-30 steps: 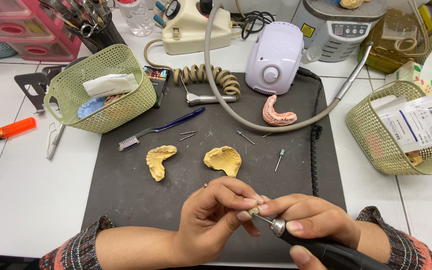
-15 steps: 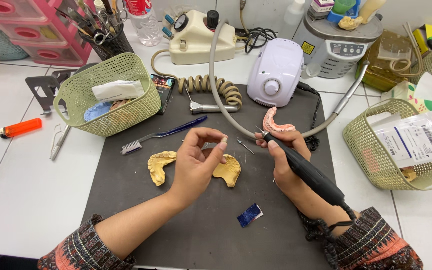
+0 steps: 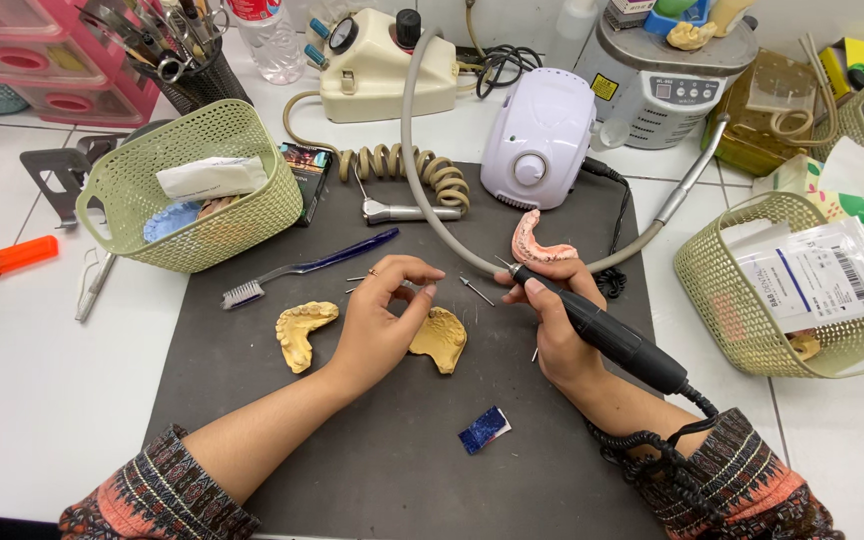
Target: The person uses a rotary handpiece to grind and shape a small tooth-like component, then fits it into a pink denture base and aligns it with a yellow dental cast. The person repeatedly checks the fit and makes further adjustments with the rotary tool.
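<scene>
While the right hand (image 3: 562, 335) grips the black handpiece (image 3: 607, 335), left-hand fingers (image 3: 422, 285) pinch narrowly — contents unclear.

Both forearms are bare from wrist to near the elbow. The left sleeve (image 3: 157, 495) and right sleeve (image 3: 742, 480) are pushed up, dark knit fabric banded with orange, red and pale zigzag patterns.
</scene>
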